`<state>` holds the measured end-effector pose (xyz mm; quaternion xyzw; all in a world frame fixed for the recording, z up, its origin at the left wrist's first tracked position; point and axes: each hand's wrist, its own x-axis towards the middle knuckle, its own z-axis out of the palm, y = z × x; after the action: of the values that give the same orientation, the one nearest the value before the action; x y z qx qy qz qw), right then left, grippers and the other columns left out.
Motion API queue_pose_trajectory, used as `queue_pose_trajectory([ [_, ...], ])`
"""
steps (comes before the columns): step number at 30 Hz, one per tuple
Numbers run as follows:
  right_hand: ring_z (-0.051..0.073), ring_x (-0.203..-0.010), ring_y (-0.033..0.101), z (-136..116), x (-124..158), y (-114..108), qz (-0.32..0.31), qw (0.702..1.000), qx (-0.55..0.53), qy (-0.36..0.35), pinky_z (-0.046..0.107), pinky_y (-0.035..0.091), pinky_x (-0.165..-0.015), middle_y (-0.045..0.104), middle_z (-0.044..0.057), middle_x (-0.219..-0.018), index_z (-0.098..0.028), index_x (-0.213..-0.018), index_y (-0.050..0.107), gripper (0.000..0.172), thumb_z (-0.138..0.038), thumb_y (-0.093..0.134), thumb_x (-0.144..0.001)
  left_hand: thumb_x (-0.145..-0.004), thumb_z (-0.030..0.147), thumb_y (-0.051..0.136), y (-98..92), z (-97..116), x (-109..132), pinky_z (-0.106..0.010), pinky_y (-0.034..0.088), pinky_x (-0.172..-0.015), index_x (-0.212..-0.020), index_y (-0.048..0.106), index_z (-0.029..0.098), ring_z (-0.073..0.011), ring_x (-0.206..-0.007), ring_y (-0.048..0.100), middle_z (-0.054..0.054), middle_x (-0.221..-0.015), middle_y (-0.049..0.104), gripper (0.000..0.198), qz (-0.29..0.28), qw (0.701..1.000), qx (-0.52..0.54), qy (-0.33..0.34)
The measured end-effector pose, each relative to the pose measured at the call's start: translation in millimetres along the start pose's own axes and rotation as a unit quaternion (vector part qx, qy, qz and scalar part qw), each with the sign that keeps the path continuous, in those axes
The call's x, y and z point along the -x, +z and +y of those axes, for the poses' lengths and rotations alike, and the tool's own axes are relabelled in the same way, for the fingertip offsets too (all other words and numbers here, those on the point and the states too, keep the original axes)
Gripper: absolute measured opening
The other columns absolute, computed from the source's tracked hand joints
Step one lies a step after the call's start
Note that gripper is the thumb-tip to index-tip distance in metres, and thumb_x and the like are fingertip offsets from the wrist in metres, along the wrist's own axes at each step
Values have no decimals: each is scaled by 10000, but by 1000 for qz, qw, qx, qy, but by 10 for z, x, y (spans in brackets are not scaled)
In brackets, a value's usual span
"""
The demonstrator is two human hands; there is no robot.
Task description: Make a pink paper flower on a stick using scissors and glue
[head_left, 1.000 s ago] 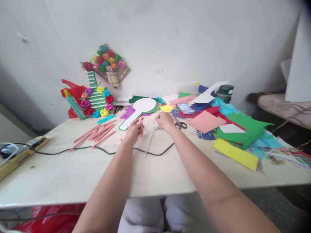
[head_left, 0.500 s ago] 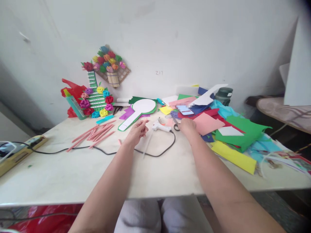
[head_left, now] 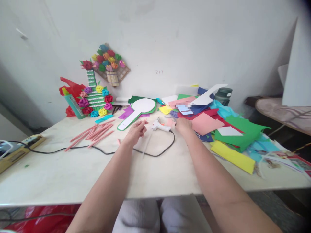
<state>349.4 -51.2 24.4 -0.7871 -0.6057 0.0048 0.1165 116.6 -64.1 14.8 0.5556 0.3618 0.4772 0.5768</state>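
Observation:
My left hand (head_left: 137, 131) is closed in a pinch over the middle of the table; what lies between its fingertips is too small to make out. Beside it is a translucent glue stick (head_left: 146, 145), sticking out of the back of a white hot glue gun (head_left: 161, 126) with a black cord. My right hand (head_left: 183, 125) has its fingers curled at the edge of the paper pile, by a small pink paper piece (head_left: 171, 122). Its fingertips are partly hidden, and I cannot make out what they hold. Behind my left hand lies a white paddle-shaped cutout (head_left: 143, 106) on green backing.
Several pink rolled sticks (head_left: 97, 133) lie at left, with a glue bottle (head_left: 74, 103) and a flower-decorated guitar shape (head_left: 96, 100) behind. Coloured paper sheets (head_left: 207, 123), a phone (head_left: 185, 110) and a dark green bottle (head_left: 223, 96) crowd the right. A power strip (head_left: 21, 152) sits far left.
My right hand has shifted slightly left, and the dark-handled scissors that showed beside it are now out of sight. My left hand has hardly moved.

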Motion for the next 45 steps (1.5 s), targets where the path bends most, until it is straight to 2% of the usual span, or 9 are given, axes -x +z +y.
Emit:
queue_pose_trajectory([
  [3,279,-977,607,0,31,-45,3,999,21,26,341,451,-774,640,181,-1062,-132,-1030,657,298,-235,473,-821,-715,510,612,-2,-9,-7,-165,255,-391,-840,561,153,-37,-398,289,59,-491,384,382,1,1000,8,-3],
  [10,269,-987,602,7,72,-120,36,999,-2,38,331,441,-793,650,158,-1051,-152,-1037,643,329,-322,476,-810,-686,484,653,0,-11,-12,-159,258,-405,-818,535,150,-29,-413,304,57,-515,409,378,0,1000,16,-10],
  [21,276,-978,606,110,-13,3,47,999,-9,12,344,456,-768,669,114,-1022,-209,-1038,654,403,-458,482,-772,-726,519,595,4,5,3,-157,195,-397,-851,541,145,-34,-416,265,71,-489,353,398,4,1000,-9,-13],
  [28,268,-952,617,161,-85,85,20,999,26,13,328,471,-751,668,126,-1009,-179,-1012,668,375,-421,508,-773,-698,525,621,-1,-8,-7,-160,164,-380,-835,548,141,-31,-397,236,80,-471,317,414,9,1000,14,-4],
  [36,277,-974,609,123,-67,24,-16,999,25,18,324,470,-758,660,161,-1021,-145,-1026,667,332,-255,558,-732,-708,518,613,50,14,-1,-160,244,-389,-842,536,143,-32,-392,289,60,-487,415,406,25,1000,5,-5],
  [40,275,-986,604,127,-153,-47,25,999,-5,29,332,460,-759,658,129,-1053,-185,-1010,673,318,-201,509,-738,-683,490,646,47,-15,-21,-179,328,-428,-857,534,145,-27,-389,309,41,-535,496,402,25,999,27,1],
  [45,252,-1006,592,303,-400,-127,99,990,-88,47,302,440,-776,644,97,-1105,-204,-1050,663,353,-196,463,-760,-678,473,652,46,-14,-29,-182,341,-436,-862,529,148,-27,-388,320,36,-545,521,394,39,998,42,-2],
])
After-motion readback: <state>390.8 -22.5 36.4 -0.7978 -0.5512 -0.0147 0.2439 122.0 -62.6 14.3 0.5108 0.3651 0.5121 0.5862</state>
